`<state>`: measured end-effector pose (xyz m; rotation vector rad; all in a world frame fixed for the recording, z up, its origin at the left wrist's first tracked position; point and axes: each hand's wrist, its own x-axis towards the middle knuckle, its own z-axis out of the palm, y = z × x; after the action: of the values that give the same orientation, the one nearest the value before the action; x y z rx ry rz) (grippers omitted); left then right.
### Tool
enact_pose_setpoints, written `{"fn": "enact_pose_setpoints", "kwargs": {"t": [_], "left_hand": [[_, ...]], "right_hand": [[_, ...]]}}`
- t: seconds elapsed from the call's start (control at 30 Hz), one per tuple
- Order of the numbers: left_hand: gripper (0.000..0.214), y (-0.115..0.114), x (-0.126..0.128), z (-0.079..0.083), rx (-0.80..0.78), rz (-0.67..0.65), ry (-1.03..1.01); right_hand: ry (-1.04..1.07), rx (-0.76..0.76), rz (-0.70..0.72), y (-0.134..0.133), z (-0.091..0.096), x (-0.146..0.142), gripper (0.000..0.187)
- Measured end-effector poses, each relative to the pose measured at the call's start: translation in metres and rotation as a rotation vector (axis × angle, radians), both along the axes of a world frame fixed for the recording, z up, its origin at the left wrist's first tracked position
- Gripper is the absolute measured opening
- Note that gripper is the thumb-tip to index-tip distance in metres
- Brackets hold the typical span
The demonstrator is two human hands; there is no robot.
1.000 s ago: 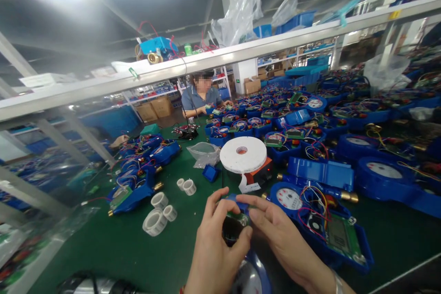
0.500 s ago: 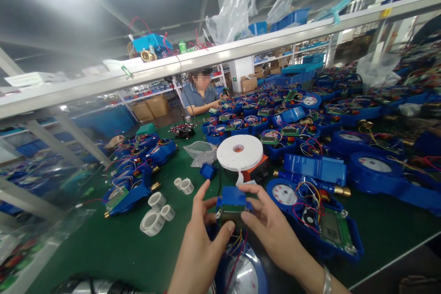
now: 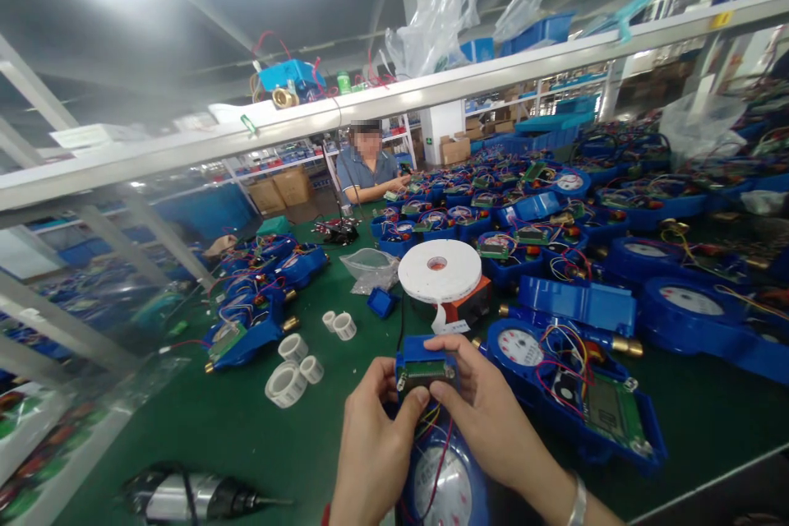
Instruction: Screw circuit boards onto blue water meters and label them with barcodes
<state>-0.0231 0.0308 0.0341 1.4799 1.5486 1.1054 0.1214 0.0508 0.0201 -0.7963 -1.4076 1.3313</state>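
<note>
Near the front of the green bench, a blue water meter has its round dial facing up and loose coloured wires. At its far end my left hand and my right hand grip a green circuit board from both sides. Both thumbs press on its near face, close together. Behind the board stands a blue plastic part, with right fingers on its top. Whether the board sits fully in the housing is hidden by my fingers. Just right lies another open meter with its display showing.
A white tape roll rests on an orange-black holder ahead. Label rolls stand at left, and a power screwdriver lies front left. Many blue meters fill the right and back. A shelf beam crosses above; a co-worker sits beyond.
My left fingers, spread before, have closed in around the board's side. Both thumbs have come together on its front. The view has shifted slightly, showing more of the screwdriver.
</note>
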Motion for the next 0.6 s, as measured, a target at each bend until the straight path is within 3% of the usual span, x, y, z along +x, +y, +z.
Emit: {"fn": "enact_pose_setpoints", "kwargs": {"t": [0.1, 0.2, 0.33, 0.4, 0.5, 0.6], "left_hand": [[0.028, -0.011, -0.001, 0.005, 0.018, 0.018, 0.034], [0.051, -0.029, -0.024, 0.004, 0.055, 0.140, 0.149], [0.044, -0.061, -0.094, -0.019, -0.009, 0.544, 0.350], [0.044, -0.078, -0.128, -0.034, -0.086, 0.672, 0.398], [0.034, -0.096, -0.155, -0.053, -0.215, 0.701, 0.465], [0.027, -0.102, -0.163, -0.065, -0.329, 0.720, 0.561]], "right_hand": [[-0.062, 0.005, 0.012, 0.001, -0.002, 0.002, 0.033], [-0.161, 0.014, -0.026, 0.002, -0.012, 0.005, 0.039], [-0.289, 0.007, -0.060, 0.005, -0.032, 0.008, 0.050], [-0.348, 0.028, -0.080, 0.005, -0.041, 0.009, 0.053], [-0.433, 0.088, -0.133, 0.004, -0.048, 0.010, 0.053], [-0.488, 0.178, -0.199, 0.001, -0.052, 0.011, 0.048]]}}
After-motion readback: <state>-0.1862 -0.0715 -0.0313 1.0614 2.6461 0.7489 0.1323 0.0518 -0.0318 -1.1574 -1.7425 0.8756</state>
